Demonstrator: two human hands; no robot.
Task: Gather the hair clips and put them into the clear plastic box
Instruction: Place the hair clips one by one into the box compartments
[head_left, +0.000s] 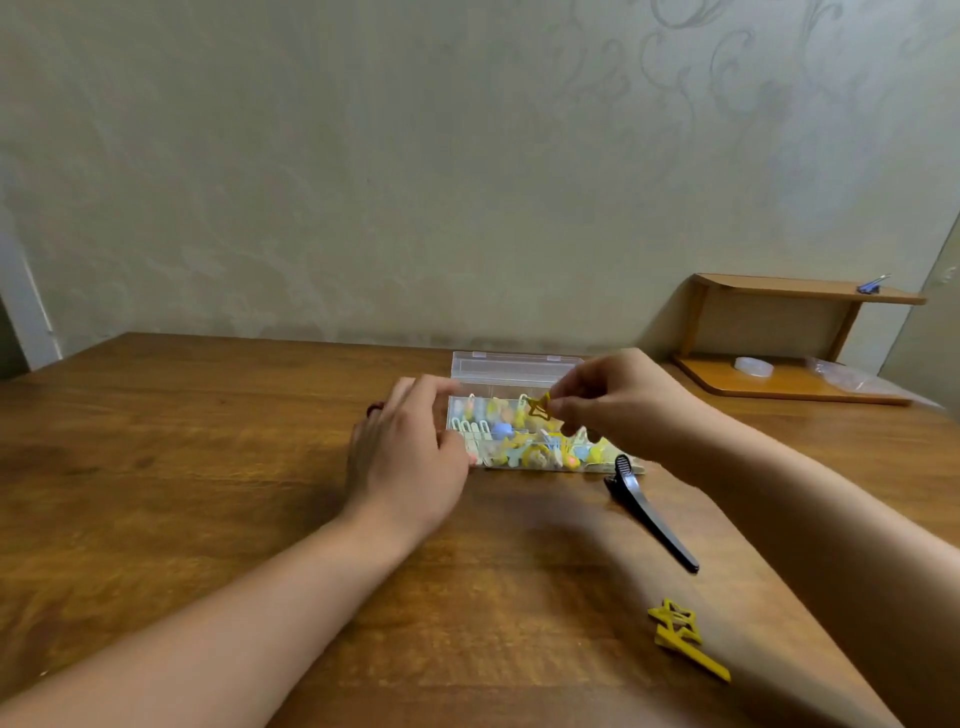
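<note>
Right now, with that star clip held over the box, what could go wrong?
1. The right hand only pinches the small yellow star clip at its edge, so it might slip and land outside the box.
2. The box already looks crowded, so the clip may sit high and block the lid.
3. The black clip and another yellow star clip lie near the right forearm, which could sweep them away.

- Both forearms bare to the frame edge; no sleeves visible.
- Left hand (402, 457): dark red fingernail showing.
- Right hand (618, 402): nothing worn.
</note>
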